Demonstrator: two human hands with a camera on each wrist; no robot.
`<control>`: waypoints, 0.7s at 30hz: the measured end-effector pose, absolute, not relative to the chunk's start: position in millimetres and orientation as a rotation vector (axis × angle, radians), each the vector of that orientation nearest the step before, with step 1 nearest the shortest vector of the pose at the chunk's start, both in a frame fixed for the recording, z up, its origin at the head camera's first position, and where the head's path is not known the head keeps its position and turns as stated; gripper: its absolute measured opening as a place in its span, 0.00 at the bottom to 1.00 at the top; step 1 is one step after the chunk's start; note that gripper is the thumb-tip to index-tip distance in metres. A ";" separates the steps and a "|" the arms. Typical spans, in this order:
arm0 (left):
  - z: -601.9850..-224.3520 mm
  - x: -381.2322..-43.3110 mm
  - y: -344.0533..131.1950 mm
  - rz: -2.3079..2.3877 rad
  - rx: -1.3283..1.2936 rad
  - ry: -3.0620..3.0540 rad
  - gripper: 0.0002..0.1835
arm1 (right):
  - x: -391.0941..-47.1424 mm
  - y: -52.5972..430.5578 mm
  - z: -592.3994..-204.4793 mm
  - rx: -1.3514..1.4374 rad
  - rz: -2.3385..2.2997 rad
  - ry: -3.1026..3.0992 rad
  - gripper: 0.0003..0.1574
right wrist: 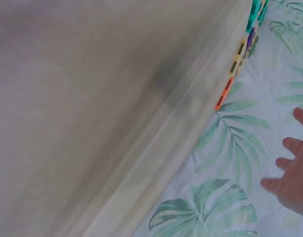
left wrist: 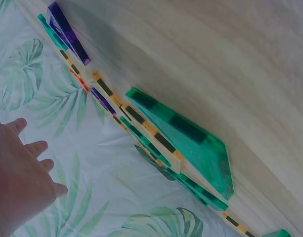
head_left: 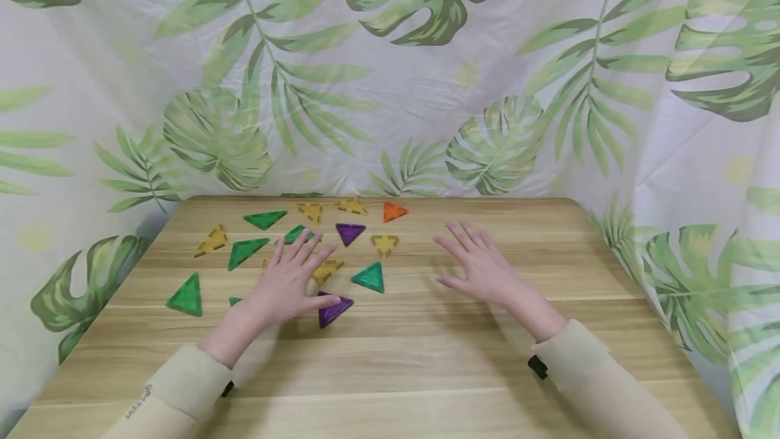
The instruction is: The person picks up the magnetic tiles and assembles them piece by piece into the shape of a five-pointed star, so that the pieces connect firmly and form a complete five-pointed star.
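My left hand [head_left: 286, 286] hovers over a spread of flat see-through triangle tiles, fingers straight and spread, holding nothing. Its thumb overlaps a purple triangle tile [head_left: 337, 311] in the head view. Beyond the palm lie a yellow triangle tile [head_left: 329, 269] and a green one [head_left: 295, 233], both partly hidden. In the left wrist view a large green tile [left wrist: 191, 143] lies below that hand. My right hand [head_left: 481, 266] is held above bare wood to the right of the tiles, fingers spread. Nearest to it are a small yellow triangle [head_left: 385, 244] and an orange triangle [head_left: 395, 211].
More green tiles [head_left: 185, 295] and yellow tiles [head_left: 211, 241] lie scattered on the left half of the wooden table [head_left: 426, 371]. A teal-green triangle [head_left: 370, 278] sits near the middle. Behind the table's far edge hangs a leaf-print cloth [head_left: 390, 100], which also covers both sides.
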State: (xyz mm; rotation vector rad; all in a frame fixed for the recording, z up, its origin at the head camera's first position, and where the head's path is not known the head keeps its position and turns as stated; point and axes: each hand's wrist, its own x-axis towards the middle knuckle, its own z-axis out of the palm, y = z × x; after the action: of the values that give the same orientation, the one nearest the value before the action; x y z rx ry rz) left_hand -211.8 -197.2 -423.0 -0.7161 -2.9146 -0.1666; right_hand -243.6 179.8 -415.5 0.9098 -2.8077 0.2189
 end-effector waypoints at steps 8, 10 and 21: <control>-427.1 -219.9 -206.5 -0.178 -0.893 -2.877 0.54 | -268.2 152.1 -420.5 1.118 0.291 -2.776 0.47; -429.3 -222.2 -207.9 -0.202 -0.940 -2.870 0.54 | -272.7 143.3 -423.6 1.189 0.355 -2.792 0.47; -447.3 -239.4 -220.6 -0.457 -1.095 -2.875 0.54 | -292.6 102.3 -443.9 1.404 0.534 -2.862 0.45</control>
State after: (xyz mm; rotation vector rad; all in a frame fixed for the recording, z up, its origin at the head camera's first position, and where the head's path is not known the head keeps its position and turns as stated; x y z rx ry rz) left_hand -239.4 -220.6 -447.3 -1.0949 -2.8754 -0.4571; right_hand -292.6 102.3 -443.9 1.4042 -2.8624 0.5336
